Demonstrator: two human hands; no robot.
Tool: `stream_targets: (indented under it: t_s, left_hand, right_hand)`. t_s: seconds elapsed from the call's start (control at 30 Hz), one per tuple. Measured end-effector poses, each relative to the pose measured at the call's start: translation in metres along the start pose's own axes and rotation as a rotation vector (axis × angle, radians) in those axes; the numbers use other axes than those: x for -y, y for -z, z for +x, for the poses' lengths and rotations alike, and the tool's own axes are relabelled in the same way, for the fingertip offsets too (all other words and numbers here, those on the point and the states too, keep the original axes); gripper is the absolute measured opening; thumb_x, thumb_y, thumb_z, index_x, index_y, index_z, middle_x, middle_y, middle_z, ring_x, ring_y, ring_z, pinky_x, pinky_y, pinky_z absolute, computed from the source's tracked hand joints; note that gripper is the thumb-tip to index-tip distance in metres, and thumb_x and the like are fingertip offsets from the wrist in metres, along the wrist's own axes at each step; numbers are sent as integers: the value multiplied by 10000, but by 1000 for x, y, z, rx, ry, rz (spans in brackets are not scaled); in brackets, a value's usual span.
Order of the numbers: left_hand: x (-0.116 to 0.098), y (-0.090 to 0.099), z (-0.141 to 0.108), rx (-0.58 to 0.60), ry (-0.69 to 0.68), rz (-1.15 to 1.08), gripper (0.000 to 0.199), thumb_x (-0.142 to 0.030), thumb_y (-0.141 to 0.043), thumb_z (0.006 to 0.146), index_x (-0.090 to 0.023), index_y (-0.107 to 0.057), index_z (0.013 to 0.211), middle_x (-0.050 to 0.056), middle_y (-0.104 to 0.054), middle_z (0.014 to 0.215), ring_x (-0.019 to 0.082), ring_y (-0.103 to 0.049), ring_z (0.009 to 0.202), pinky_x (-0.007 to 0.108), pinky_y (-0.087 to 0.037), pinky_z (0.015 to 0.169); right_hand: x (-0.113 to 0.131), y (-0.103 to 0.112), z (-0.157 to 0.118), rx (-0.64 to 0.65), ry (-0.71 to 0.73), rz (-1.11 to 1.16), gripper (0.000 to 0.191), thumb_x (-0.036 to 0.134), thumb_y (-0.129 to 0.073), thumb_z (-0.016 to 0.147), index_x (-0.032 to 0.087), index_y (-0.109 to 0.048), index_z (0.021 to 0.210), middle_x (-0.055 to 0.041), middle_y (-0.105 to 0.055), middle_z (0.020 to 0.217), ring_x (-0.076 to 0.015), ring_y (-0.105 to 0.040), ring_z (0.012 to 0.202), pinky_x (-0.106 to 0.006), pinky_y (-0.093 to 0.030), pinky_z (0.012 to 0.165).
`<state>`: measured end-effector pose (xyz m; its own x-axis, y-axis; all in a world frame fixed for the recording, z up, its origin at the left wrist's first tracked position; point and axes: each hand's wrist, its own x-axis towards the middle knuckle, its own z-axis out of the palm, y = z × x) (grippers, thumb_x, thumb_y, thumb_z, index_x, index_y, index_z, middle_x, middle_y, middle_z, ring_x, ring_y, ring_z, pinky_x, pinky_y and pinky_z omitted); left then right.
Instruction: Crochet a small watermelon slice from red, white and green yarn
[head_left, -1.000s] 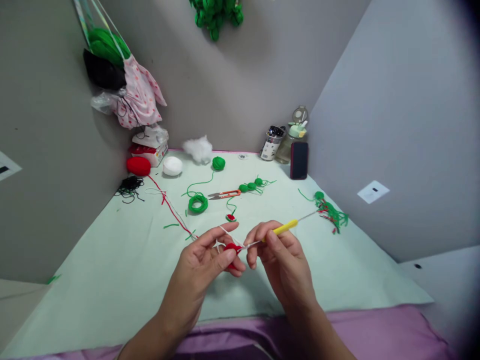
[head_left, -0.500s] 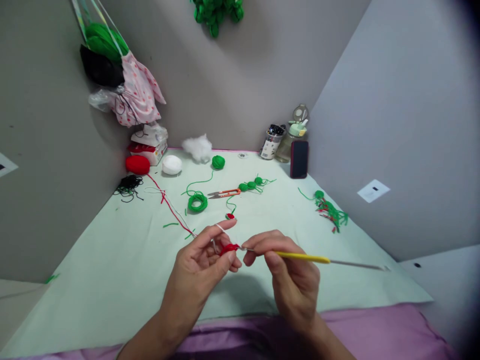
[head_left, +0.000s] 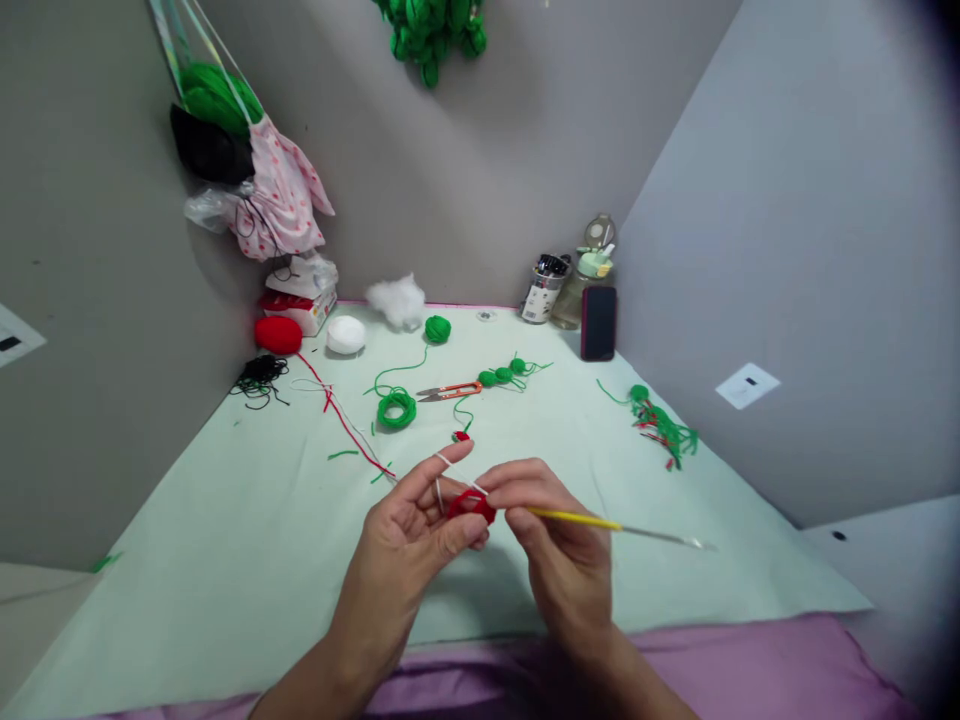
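Near the front middle of the table, my left hand (head_left: 409,535) pinches a small red crocheted piece (head_left: 480,507) between thumb and fingers. White yarn (head_left: 456,468) loops over its raised index finger and runs to the piece. My right hand (head_left: 559,540) grips a crochet hook with a yellow handle (head_left: 577,517); its free metal end points right. The hook's working tip is hidden at the red piece, where my right fingertips touch or nearly touch it. Just beyond my left index fingertip lies a small red piece with a green tail (head_left: 462,437).
Orange snips (head_left: 450,391), a green yarn coil (head_left: 396,409) and green crocheted pieces (head_left: 504,375) lie ahead. Red yarn (head_left: 278,335), a white ball (head_left: 346,336) and black strands (head_left: 260,378) are left. A phone (head_left: 598,323) leans at the back right; green-red strands (head_left: 664,430) lie right.
My right hand and the hook have moved left, closer to my left hand. The red piece has shifted slightly right and now shows more of its face. The view has tilted slightly.
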<state>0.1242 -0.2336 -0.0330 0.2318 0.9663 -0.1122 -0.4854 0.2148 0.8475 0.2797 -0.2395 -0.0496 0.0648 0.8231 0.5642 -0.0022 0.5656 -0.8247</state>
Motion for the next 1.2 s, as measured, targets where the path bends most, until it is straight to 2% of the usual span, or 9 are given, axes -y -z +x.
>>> stream_targets:
  t_s: [0.17, 0.27, 0.37, 0.5, 0.7, 0.8, 0.9, 1.07, 1.2]
  left_hand:
    - [-2, 6, 2, -28, -51, 86, 321, -451, -776, 961, -280, -838, 1225, 16, -723, 940, 122, -650, 686, 285, -563, 730]
    - [-5, 11, 4, 4, -76, 167, 325, -439, -723, 1003, -300, -816, 1282, 15, -726, 946, 126, -644, 712, 291, -551, 790]
    - [-8, 13, 5, 70, -46, 214, 368, -394, -784, 965, -310, -797, 1324, 12, -734, 915, 126, -641, 723, 284, -540, 807]
    - [-12, 11, 7, 153, 11, 153, 426, -319, -902, 853, -338, -826, 1271, 6, -729, 898, 121, -628, 747, 251, -538, 764]
    - [-13, 11, 8, 147, -28, 136, 389, -288, -900, 857, -363, -839, 1234, 7, -746, 968, 115, -658, 783, 244, -563, 787]
    - [-12, 13, 8, 168, -17, 145, 467, -268, -922, 828, -341, -820, 1279, 13, -744, 987, 114, -656, 760, 253, -569, 774]
    - [-11, 13, 8, 172, 0, 135, 465, -280, -915, 836, -308, -815, 1288, 29, -742, 1009, 122, -656, 780, 258, -571, 778]
    - [-7, 9, 9, 178, 0, 77, 408, -240, -891, 853, -310, -826, 1250, -4, -709, 884, 104, -643, 728, 230, -560, 729]
    - [-3, 9, 9, 138, -41, 103, 370, -195, -832, 890, -281, -820, 1249, -10, -686, 853, 97, -624, 711, 212, -554, 711]
  right_hand:
    - [-8, 6, 8, -20, -171, 289, 168, 368, -716, 1020, 263, -830, 956, -57, -785, 922, -194, -726, 850, -329, -610, 769]
    - [-8, 9, 10, 35, -237, 375, 160, 376, -738, 1004, 261, -833, 946, -55, -777, 928, -177, -717, 826, -298, -603, 728]
    - [-7, 9, 10, 65, -242, 372, 177, 399, -750, 992, 255, -836, 937, -58, -769, 905, -182, -703, 807, -309, -601, 723]
    - [-7, 10, 11, 68, -244, 368, 167, 394, -751, 993, 264, -840, 939, -51, -764, 905, -182, -697, 830, -302, -585, 733]
    - [-9, 12, 11, 83, -195, 336, 137, 347, -735, 1012, 283, -851, 976, -43, -774, 933, -182, -703, 881, -306, -568, 800]
    - [-11, 12, 10, 80, -184, 337, 137, 357, -733, 1016, 295, -852, 986, -31, -779, 940, -170, -708, 917, -281, -561, 820]
    - [-13, 12, 9, 89, -174, 335, 135, 350, -725, 1023, 305, -851, 1005, -19, -784, 953, -156, -703, 926, -263, -557, 827]
    - [-14, 10, 9, 104, -148, 295, 142, 337, -715, 1031, 301, -851, 1019, -23, -791, 977, -156, -699, 951, -266, -551, 849]
    - [-13, 7, 10, 90, -208, 400, 133, 368, -744, 1009, 295, -850, 975, -11, -771, 924, -142, -685, 901, -248, -539, 814]
